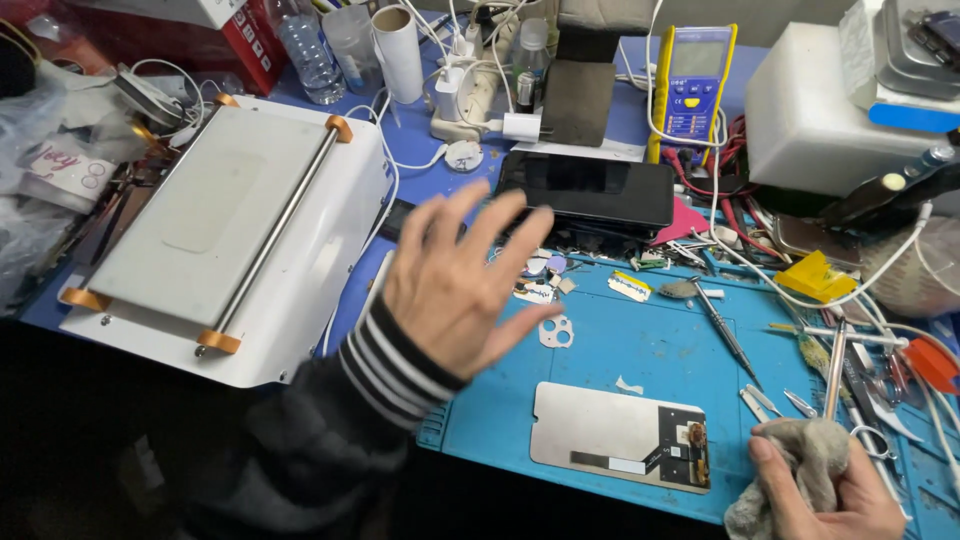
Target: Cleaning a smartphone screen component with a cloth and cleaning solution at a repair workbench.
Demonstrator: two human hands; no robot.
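Left hand (462, 285): hovered over the blue mat's (640, 350) 9 o'clock edge, fingers spread wide, holding nothing.
Right hand (835, 495): at 5 o'clock, curled tight around a grey cloth (800, 460).
Screen panel (620, 435): lay flat on the mat, at 9 o'clock from the cloth.
Phone (590, 188): dark, at 12 o'clock on the tabletop.

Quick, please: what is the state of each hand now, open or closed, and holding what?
Left hand: open, fingers spread, holding nothing, raised above the blue mat.
Right hand: closed on a grey cloth.
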